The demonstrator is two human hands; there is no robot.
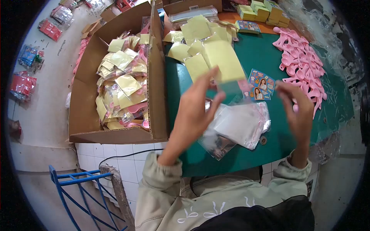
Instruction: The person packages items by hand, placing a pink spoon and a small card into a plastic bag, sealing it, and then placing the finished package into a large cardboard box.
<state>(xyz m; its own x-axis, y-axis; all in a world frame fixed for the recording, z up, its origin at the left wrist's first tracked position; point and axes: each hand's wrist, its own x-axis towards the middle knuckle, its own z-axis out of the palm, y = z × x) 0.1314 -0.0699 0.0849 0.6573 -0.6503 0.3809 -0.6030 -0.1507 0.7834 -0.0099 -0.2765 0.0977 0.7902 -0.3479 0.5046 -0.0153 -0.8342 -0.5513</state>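
Note:
My left hand (194,107) is over the table with thumb and index finger apart. Its fingertips are beside a yellow card in a clear bag (225,59), the top one of a heap. My right hand (296,106), a little blurred, hovers with bent, parted fingers left of the pink spoons (302,63); a bit of pink shows by its palm. Between the hands lies a stack of clear plastic bags (243,125). Blue printed cards with a person's picture (261,84) lie just above the stack.
A tall cardboard box (158,77) on the left holds many packed bags (123,84) with yellow cards and pink spoons. Stacks of small cards (262,11) stand at the table's back. Loose clear plastic (308,19) lies at the far right. A blue metal rack (83,177) stands lower left.

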